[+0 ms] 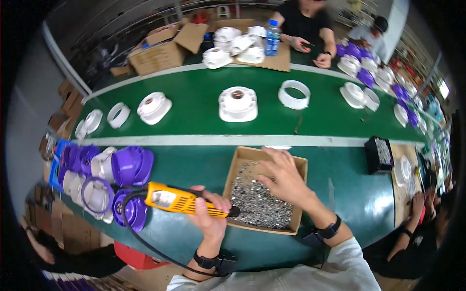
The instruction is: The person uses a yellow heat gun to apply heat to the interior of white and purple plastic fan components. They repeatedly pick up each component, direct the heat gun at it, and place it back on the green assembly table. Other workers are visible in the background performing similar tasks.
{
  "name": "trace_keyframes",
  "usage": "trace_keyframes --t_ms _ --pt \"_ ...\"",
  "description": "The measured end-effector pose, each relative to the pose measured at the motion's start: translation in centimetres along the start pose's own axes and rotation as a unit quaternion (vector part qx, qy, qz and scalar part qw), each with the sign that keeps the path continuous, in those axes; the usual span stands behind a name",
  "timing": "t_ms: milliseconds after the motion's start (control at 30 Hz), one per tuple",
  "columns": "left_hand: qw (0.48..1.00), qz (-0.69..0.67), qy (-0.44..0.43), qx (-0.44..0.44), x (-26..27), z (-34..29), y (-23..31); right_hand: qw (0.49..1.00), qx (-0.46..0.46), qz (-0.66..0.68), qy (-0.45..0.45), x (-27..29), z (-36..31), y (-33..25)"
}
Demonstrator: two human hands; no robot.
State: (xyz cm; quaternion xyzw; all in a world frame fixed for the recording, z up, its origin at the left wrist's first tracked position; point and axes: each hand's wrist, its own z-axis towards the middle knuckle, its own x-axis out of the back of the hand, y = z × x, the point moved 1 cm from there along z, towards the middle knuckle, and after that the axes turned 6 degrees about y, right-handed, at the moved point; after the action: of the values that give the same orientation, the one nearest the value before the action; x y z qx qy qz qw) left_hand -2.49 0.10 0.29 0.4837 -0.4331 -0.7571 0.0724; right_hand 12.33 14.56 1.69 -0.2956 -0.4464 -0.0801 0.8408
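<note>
My left hand is wrapped round a yellow corded electric screwdriver. Its black tip points right, over the near left side of an open cardboard box. Many small silver screws lie heaped in that box. Above the box's far right part is my right hand, fingers spread apart, with nothing seen in it; whether its fingertips touch the screws I cannot tell. A black cable runs from the screwdriver's rear and curves down toward my left forearm.
Purple housings and white ones crowd the left. Beyond, a green conveyor belt carries white housings and a white ring. A black bin stands at right. Co-workers sit across the belt and on the right.
</note>
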Motion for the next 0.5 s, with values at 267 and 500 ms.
trace_keyframes --t_ms 267,500 --pt "0.998 -0.051 -0.034 -0.021 0.6 -0.7 1.3 0.979 0.097 -0.04 -0.176 6.4 5.6 -5.5" --pt "0.987 -0.069 -0.118 -0.089 0.7 -1.8 3.2 0.942 0.29 -0.018 -0.166 1.1 12.0 -12.7"
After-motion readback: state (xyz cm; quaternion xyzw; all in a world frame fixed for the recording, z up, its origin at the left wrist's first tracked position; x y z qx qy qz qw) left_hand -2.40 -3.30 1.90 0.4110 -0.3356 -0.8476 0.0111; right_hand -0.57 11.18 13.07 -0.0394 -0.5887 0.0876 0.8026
